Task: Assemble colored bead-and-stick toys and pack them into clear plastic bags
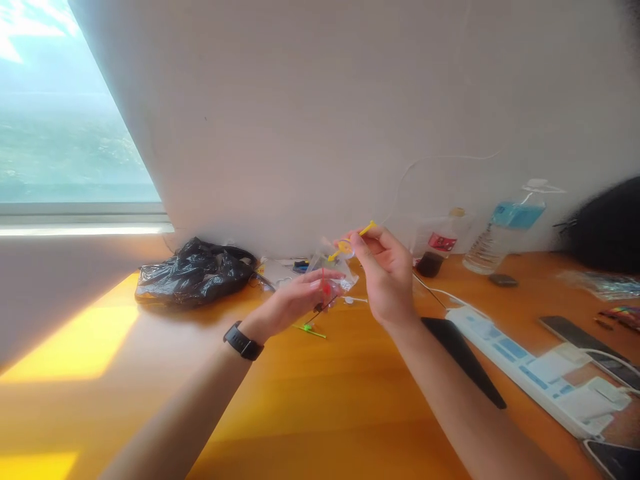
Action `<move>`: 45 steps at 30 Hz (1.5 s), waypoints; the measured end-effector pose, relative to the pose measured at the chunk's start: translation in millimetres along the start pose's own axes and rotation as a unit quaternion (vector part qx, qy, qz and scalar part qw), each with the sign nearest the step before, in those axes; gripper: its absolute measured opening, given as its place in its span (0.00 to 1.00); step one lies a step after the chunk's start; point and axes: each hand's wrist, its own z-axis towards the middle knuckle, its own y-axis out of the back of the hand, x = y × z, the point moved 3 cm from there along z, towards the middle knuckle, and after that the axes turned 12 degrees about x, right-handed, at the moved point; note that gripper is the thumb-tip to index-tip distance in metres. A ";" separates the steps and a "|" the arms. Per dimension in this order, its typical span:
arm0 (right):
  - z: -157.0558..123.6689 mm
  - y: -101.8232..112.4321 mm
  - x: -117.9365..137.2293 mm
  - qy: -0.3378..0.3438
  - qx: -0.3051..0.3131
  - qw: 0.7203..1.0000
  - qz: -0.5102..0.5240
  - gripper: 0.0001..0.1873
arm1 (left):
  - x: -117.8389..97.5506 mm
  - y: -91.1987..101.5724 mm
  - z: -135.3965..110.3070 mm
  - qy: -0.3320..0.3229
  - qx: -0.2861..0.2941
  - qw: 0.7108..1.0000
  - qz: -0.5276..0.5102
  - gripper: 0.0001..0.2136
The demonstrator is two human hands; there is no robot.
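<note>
My right hand (pixel 387 273) pinches a thin yellow plastic piece (pixel 345 247) with a rounded middle and narrow ends, held up above the table. Lower and to the left, my left hand (pixel 295 298), with a black watch (pixel 243 341) on its wrist, has its fingers around a small red plastic piece (pixel 327 287). A dark thin piece (pixel 319 307) shows just under those fingers; whether it is gripped too is unclear. Below lies a bright green piece (pixel 310 329), and a white one (pixel 349 301) is between the hands. A clear plastic bag (pixel 320 259) appears behind my left fingers.
A black plastic bag (pixel 195 275) lies at the back left. To the right are a cola bottle (pixel 441 242), a large water bottle (pixel 487 243), a white power strip (pixel 515 360) with plugs and cables, a black flat object (pixel 465 357) and a phone (pixel 590 343).
</note>
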 end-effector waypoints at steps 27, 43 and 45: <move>-4.9 -0.5 -51.6 -0.188 0.161 0.969 -0.016 0.25 | -7.0 -0.7 -1.1 -0.001 -0.023 1.000 0.007 0.16; -61.9 -28.1 -110.8 -0.247 0.527 0.727 -0.364 0.03 | -16.8 24.2 -12.7 -0.079 -0.104 0.983 -0.126 0.20; -65.8 -34.4 -115.1 -0.234 0.530 0.723 -0.377 0.02 | -20.2 22.2 -13.4 -0.081 -0.106 0.983 -0.127 0.21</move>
